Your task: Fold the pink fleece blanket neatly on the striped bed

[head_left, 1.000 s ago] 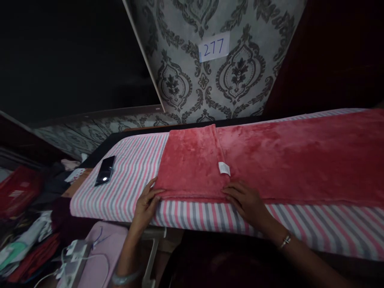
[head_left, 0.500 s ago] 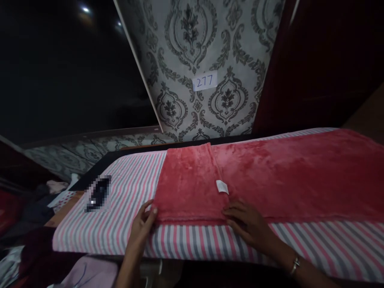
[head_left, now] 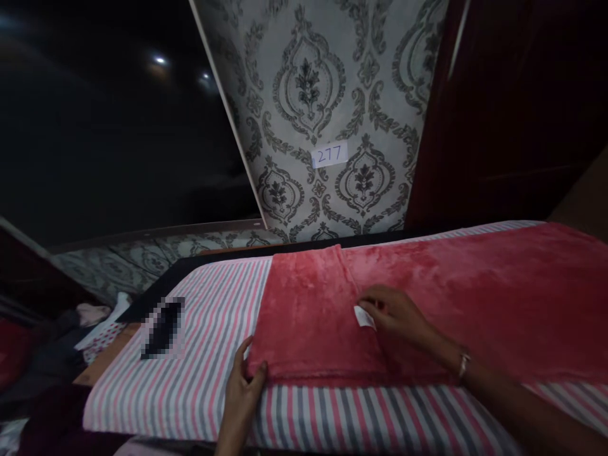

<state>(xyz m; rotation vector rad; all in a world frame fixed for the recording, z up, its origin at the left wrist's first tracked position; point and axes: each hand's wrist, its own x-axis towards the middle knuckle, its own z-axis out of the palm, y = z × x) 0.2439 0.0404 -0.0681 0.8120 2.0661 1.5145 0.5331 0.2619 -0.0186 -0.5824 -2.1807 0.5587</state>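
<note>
A red plush blanket (head_left: 475, 304) lies spread out, its left end folded over into a flat, layered panel (head_left: 313, 316). At the panel's front left corner, my left hand (head_left: 243, 389) is closed around the blanket, thumb on the near side and index finger along the left edge. My right hand (head_left: 396, 316) is over the fold's right edge, fingertips pinched at the white label (head_left: 365, 317) sewn there. The fingers cover part of the label. Under the blanket is a pink, grey and white striped cloth (head_left: 213, 316).
A blurred-out dark item (head_left: 164, 329) lies on the striped cloth at left. A large dark screen (head_left: 123, 126) hangs over the table's back left. Patterned wallpaper bears a paper marked 277 (head_left: 329, 154). Clothes (head_left: 99, 335) are heaped beyond the table's left end.
My right hand has moved from the panel's front right corner up to the white label and closed on it. My left hand stays at the left corner. The view has tilted up slightly.
</note>
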